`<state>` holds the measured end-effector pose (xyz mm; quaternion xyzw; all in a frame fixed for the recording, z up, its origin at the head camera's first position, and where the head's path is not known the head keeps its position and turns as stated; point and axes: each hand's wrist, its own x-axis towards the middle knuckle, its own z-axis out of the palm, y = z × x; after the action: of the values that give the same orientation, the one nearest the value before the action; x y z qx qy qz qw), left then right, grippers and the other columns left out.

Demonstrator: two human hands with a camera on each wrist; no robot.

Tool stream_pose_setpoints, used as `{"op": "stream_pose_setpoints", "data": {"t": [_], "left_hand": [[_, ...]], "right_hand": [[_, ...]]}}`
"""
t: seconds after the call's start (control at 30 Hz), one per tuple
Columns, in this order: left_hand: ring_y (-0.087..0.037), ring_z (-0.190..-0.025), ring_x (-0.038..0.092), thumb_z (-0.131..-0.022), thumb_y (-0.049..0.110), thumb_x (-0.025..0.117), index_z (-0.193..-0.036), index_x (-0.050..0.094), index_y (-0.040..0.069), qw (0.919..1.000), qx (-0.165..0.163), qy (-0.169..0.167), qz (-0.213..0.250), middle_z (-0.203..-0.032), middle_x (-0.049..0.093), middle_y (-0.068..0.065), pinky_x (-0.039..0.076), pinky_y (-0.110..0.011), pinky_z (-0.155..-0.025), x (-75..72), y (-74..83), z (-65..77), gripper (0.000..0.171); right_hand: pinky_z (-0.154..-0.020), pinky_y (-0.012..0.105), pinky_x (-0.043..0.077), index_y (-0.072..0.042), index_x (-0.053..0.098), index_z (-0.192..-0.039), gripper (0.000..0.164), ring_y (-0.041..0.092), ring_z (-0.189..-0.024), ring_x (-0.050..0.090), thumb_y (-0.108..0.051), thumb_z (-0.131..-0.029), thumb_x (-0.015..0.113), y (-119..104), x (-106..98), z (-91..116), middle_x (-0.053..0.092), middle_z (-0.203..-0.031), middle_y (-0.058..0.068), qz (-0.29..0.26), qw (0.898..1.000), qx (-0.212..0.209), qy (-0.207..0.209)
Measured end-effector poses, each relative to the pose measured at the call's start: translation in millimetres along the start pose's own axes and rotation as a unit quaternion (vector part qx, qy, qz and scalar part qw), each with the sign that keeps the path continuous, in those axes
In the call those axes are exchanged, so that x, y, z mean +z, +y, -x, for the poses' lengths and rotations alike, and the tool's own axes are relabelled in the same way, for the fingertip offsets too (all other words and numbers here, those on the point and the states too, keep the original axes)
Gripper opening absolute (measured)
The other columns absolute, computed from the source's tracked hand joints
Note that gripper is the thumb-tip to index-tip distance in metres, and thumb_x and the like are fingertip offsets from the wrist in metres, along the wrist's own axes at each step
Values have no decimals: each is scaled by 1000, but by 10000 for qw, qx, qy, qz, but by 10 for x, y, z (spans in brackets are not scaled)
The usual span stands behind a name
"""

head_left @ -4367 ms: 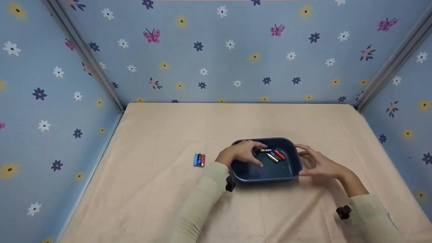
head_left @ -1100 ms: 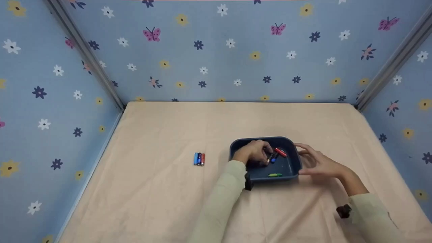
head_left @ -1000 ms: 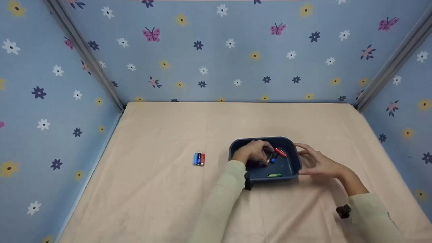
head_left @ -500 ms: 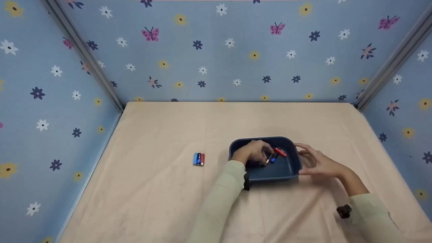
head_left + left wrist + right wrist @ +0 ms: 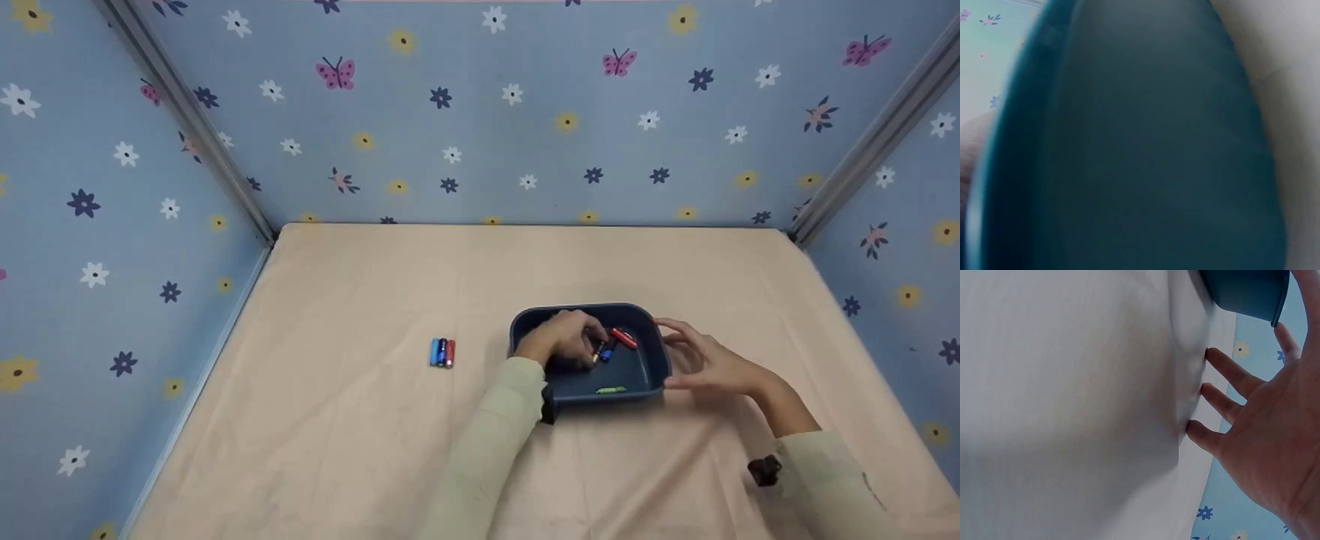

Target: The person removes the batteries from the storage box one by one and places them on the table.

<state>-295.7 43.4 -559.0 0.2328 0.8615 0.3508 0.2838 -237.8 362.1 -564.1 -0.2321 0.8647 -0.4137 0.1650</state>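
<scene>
A dark blue rectangular basin (image 5: 634, 386) sits on the cloth-covered table. My left hand (image 5: 564, 334) reaches inside it, fingers curled around a dark battery with a gold end (image 5: 598, 352); the hand hides part of the grip. Beside it lie a blue and black battery (image 5: 608, 349) and a red battery (image 5: 624, 338). A green battery (image 5: 610, 390) lies by the near wall. My right hand (image 5: 712, 365) has its fingers spread at the basin's right end, touching the rim. In the left wrist view, the basin's outer wall (image 5: 1162, 140) fills most of the picture.
To the left of the basin, a light blue battery (image 5: 434, 352), a dark blue battery (image 5: 442, 352) and a red battery (image 5: 450, 353) lie side by side on the cloth (image 5: 337, 405). Flower-patterned panels (image 5: 480, 112) stand around the back and sides.
Since the oldest frame, my left hand has moved deeper into the basin and curled its fingers. The green battery shifted to the near wall, dropped from sight, and shows again. My right hand stays put.
</scene>
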Motion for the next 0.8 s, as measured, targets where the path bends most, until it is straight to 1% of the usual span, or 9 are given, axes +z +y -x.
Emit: {"op": "stream_pose_setpoints", "data": {"t": [0.13,0.2,0.37,0.47,0.63,0.7,0.8], "left_hand": [[-8,-80,71,-96,0,86,-143,77,12,10000,50,-4,32,-115,86,-15,53,-21,-73,-13,3,2,50],[-8,-79,71,-95,0,87,-142,77,13,10000,64,8,8,-114,86,-14,53,-20,-73,-22,6,4,49],[-7,-78,72,-95,0,87,-142,77,13,9999,86,-43,-88,-113,87,-14,52,-19,-72,-72,28,17,50],[-8,-82,73,-95,0,87,-142,77,13,9997,142,-110,-134,-116,86,-15,52,-18,-73,-120,54,28,50],[-11,-92,75,-95,5,89,-141,78,12,9979,397,-70,-508,-118,86,-14,52,-17,-78,-190,102,41,47],[-12,-94,76,-95,7,89,-140,79,13,9968,455,-35,-656,-117,86,-13,53,-17,-79,-203,115,45,47],[-12,-94,76,-94,7,90,-140,79,13,9961,487,-3,-730,-116,86,-13,53,-17,-79,-216,128,40,48]], "right_hand": [[-125,90,15,-19,35,-175,99,54,-158,45,-16,-94,91,-22,-2,4,54,-169,30,-44,10000,19,5],[-125,90,14,-19,35,-175,99,57,-158,43,-16,-94,91,-31,-2,5,53,-169,30,-68,10000,20,-4],[-125,90,15,-20,35,-176,99,57,-158,43,-16,-94,91,-31,1,2,53,-169,29,-55,10000,42,-2],[-125,89,15,-20,35,-176,99,57,-158,44,-16,-94,91,-24,3,-2,54,-169,29,-35,10000,16,3],[-125,90,16,-19,34,-176,99,58,-159,41,-16,-94,90,-19,6,4,52,-170,31,-108,9999,39,-30],[-124,90,16,-19,34,-176,99,58,-160,40,-16,-95,90,-14,9,6,50,-171,31,-127,9999,62,-51],[-124,90,17,-19,34,-176,99,59,-161,40,-16,-95,90,-6,2,5,49,-173,31,-105,9999,46,-47]]}}
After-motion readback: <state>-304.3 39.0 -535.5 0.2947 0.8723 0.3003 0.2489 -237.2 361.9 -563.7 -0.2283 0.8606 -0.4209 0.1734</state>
